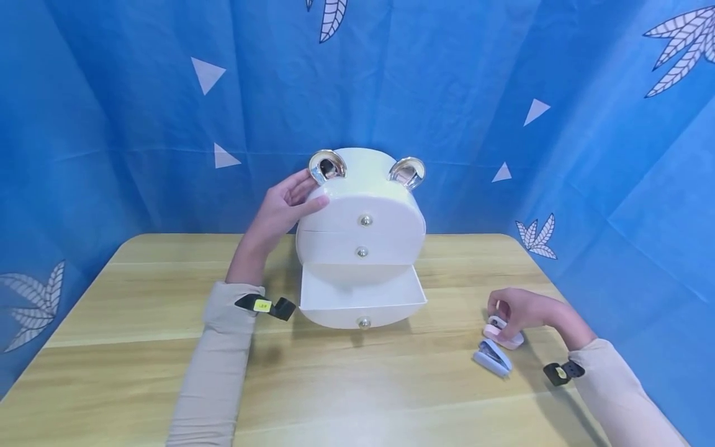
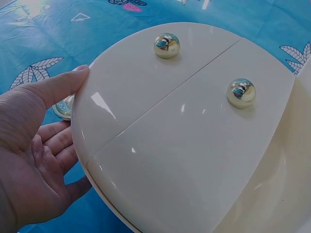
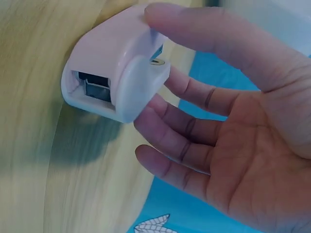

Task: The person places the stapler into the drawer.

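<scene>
A cream drawer box (image 1: pixel 361 233) with gold ears and round gold knobs stands at the table's far side. Its bottom drawer (image 1: pixel 363 316) is pulled out, and the two upper drawers are closed. My left hand (image 1: pixel 282 208) holds the box's upper left side, thumb at the front edge and fingers behind the ear. At the right, my right hand (image 1: pixel 522 313) pinches a small pink and white stapler (image 3: pixel 104 63) between thumb and fingers, close over the table. A light blue stapler (image 1: pixel 493 358) lies just in front of it.
The wooden table (image 1: pixel 357 391) has rounded far corners. A blue curtain (image 1: pixel 268 93) with leaf and triangle prints hangs behind it and along both sides. Dark straps with small cameras sit on both wrists.
</scene>
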